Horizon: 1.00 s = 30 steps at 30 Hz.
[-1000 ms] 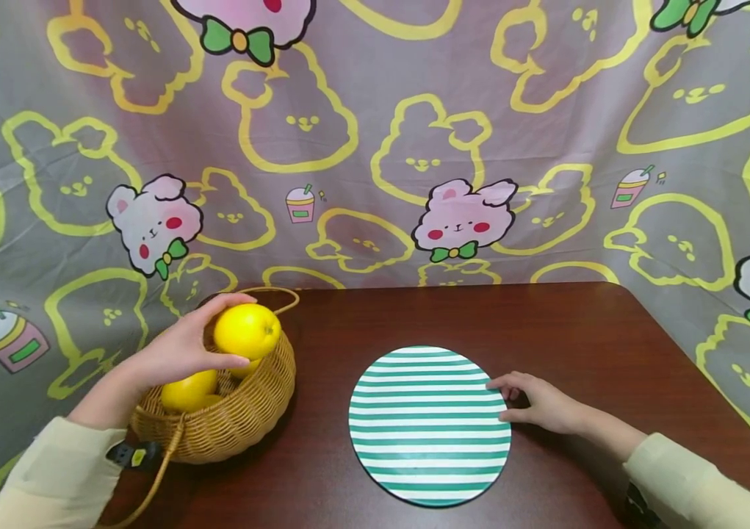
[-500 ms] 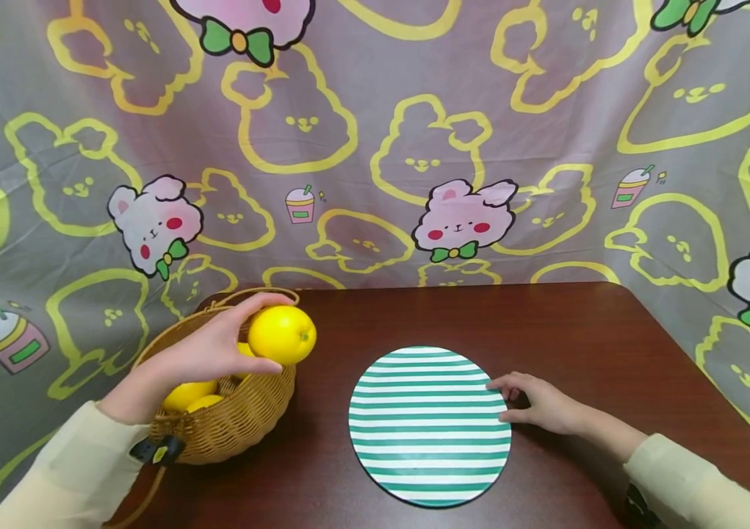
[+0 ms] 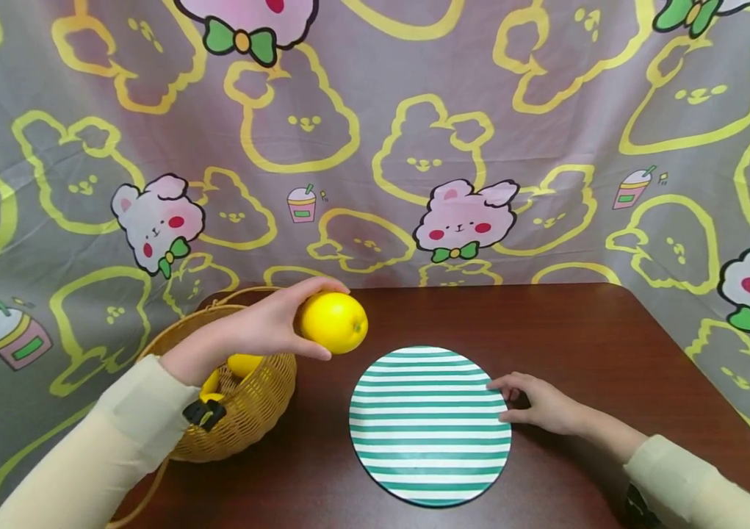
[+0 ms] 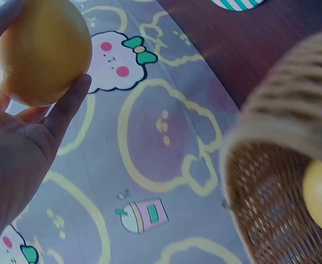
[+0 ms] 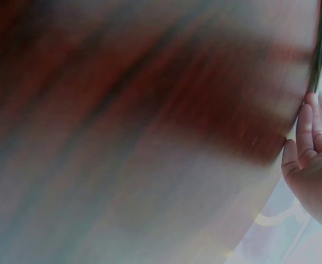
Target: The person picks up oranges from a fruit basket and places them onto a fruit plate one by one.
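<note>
My left hand (image 3: 269, 323) holds a large yellow citrus fruit (image 3: 336, 323) between its thumb and fingers. It hangs in the air to the right of the wicker basket (image 3: 245, 419), near the upper left of a round green-and-white striped mat (image 3: 430, 441). In the left wrist view the fruit (image 4: 45, 52) sits in the curve of the fingers. More yellow fruit (image 3: 244, 364) lies inside the basket, partly hidden by my forearm. At the mat's right edge rests my right hand (image 3: 543, 404), its thumb and fingertips spread apart at the rim and the fingers loosely bent.
A dark red-brown table (image 3: 546, 330) carries the basket and mat. Behind it and along both sides hangs a grey patterned cloth (image 3: 361, 117). One of the basket's thin handles (image 3: 150, 492) droops toward the table's front left.
My left hand has lifted the yellow citrus fruit up and right, from over the basket to beyond its right rim. The right hand and the mat stay where they were.
</note>
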Tool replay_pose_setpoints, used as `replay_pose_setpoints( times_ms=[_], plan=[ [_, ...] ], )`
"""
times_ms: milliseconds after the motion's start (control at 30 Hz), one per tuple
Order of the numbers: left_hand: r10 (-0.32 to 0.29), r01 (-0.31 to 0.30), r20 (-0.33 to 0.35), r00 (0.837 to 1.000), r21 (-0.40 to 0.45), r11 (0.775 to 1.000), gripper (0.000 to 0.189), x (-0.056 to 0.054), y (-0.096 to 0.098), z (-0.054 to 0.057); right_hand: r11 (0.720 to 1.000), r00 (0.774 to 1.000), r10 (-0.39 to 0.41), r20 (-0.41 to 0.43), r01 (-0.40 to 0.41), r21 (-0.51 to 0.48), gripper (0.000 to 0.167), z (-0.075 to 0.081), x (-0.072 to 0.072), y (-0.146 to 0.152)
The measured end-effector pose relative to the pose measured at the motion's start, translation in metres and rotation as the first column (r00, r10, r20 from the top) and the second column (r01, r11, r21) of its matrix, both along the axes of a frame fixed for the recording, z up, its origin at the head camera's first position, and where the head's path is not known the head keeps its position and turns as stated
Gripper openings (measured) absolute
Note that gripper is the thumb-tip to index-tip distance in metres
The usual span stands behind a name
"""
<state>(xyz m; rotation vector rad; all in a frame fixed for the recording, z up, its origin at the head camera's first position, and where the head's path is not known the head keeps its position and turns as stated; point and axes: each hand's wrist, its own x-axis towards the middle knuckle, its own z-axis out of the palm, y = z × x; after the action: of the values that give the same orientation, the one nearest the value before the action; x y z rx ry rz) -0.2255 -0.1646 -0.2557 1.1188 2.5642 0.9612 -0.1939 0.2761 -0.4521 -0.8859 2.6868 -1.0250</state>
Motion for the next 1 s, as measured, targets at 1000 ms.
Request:
replay_pose_setpoints(
  times_ms=[1000],
  plan=[
    [-0.141, 0.142, 0.029, 0.990, -0.052, 0.988, 0.078, -0.048, 0.099, -0.041, 1.000, 1.000, -0.013, 0.021, 0.012, 0.009, 0.048, -0.001, -0.002, 0.001]
  ],
)
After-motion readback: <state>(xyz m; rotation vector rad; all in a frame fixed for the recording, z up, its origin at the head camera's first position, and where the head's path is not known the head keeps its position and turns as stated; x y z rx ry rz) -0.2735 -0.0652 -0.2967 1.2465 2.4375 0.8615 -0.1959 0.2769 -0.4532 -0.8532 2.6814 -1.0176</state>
